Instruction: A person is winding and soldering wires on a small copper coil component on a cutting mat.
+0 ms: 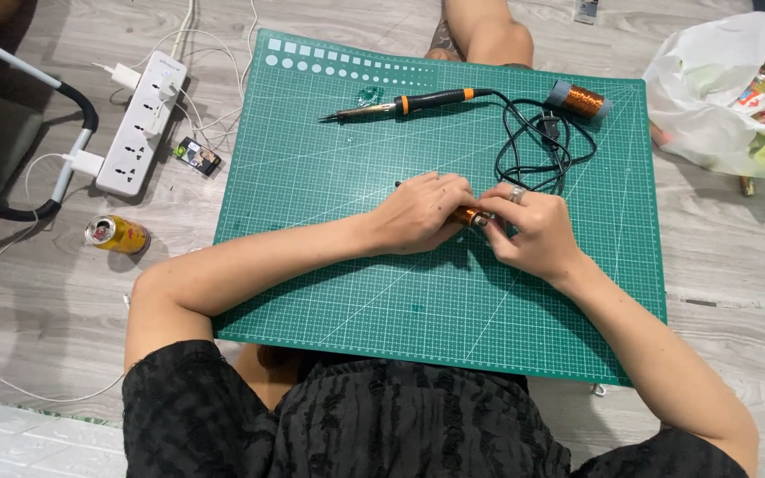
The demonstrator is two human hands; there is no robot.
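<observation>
Left hand, right hand both pinch small copper-wire-wound cylindrical coil mid-mat; light, fine windings likely fragile, grip ends

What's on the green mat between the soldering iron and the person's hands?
Nothing but bare green cutting mat. In the head view, the stretch from the soldering iron down to the left hand is clear; the black cord coils off to the right.

Illumination is bright, even and diffuse, from overhead. Shadows are soft: short ones lie under the forearms on the green cutting mat and beside the soldering iron. The white plastic bag is nearly overexposed. Focus is sharp throughout; edges bow slightly.
</observation>
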